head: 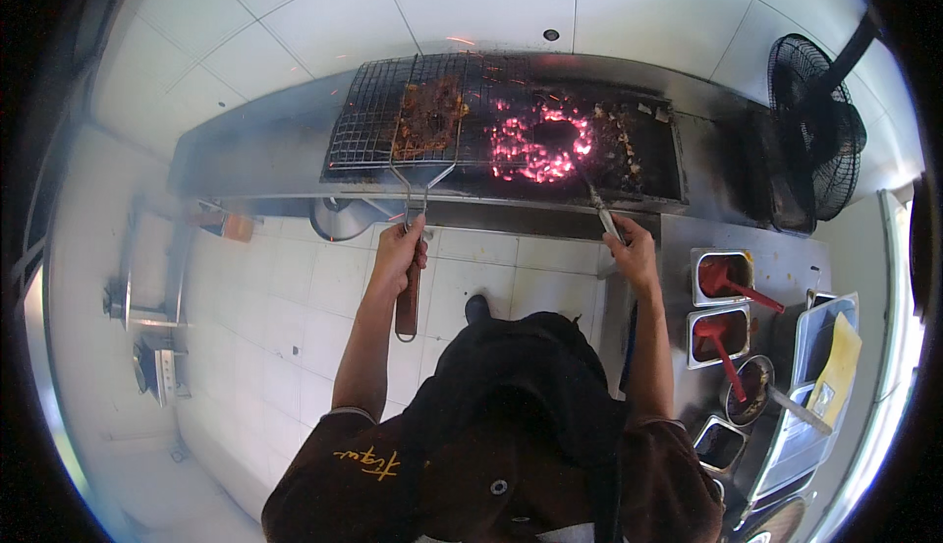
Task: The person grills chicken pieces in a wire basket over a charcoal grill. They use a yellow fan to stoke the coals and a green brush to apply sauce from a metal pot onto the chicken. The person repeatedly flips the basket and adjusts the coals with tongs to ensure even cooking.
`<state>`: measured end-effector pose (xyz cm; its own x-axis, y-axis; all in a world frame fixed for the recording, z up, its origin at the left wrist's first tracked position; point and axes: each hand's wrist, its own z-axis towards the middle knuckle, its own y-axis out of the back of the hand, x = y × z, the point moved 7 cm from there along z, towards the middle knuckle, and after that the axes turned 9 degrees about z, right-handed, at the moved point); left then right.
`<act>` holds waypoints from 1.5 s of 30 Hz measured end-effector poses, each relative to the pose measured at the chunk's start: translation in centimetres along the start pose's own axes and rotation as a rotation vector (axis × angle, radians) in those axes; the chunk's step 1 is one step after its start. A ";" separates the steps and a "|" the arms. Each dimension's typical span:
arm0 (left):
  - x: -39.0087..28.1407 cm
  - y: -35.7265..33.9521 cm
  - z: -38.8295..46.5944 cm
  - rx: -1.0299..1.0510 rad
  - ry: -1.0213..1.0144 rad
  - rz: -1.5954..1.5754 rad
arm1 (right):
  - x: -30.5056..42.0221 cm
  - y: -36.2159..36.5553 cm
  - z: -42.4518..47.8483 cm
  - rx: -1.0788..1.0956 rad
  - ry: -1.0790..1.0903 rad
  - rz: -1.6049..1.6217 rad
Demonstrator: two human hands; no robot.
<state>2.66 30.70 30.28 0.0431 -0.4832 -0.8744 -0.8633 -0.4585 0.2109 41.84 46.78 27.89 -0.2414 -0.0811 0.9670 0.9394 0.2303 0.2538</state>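
My left hand [402,252] is closed around the wooden handle [408,300] of a wire grill basket [427,167]. Browned, sauce-coated food [429,119], perhaps meat or fish, lies pressed in the basket, over the left part of the charcoal grill's wire grate [361,130]. In my right hand [633,254] is the light-coloured handle of a long tool [603,207]. Its dark end reaches into the glowing charcoal [541,163], where its exact shape is hard to make out. Sparks fly above the basket and the coals.
A black fan [814,126] stands at the grill's right end. On the steel counter [788,259] to my right are metal pans of red sauce [718,278] with red brushes [759,297], a round bowl [748,392] and lidded containers [784,432]. Smoke hazes the left side.
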 end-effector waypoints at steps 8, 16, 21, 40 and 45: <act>-0.6 -0.6 -0.1 0.012 0.003 -0.010 | 0.9 -0.9 1.2 -0.039 0.065 -0.138; -0.6 -1.4 -0.4 0.012 -0.009 -0.001 | 0.5 2.7 -3.2 -0.090 -0.005 -0.152; -0.3 -2.0 -0.1 0.028 -0.001 -0.012 | 0.1 2.5 -3.9 -0.078 -0.082 -0.132; 5.7 -9.7 0.4 0.135 0.014 -0.102 | -0.3 6.6 -6.9 -0.389 -0.049 -0.022; 5.6 -12.3 0.1 0.169 0.031 -0.126 | -2.4 6.1 -7.0 -0.360 0.089 -0.149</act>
<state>13.48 33.75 22.73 0.1697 -0.4537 -0.8748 -0.9219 -0.3868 0.0218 49.80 41.58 26.99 -0.3744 -0.1757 0.9105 0.9247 -0.1438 0.3525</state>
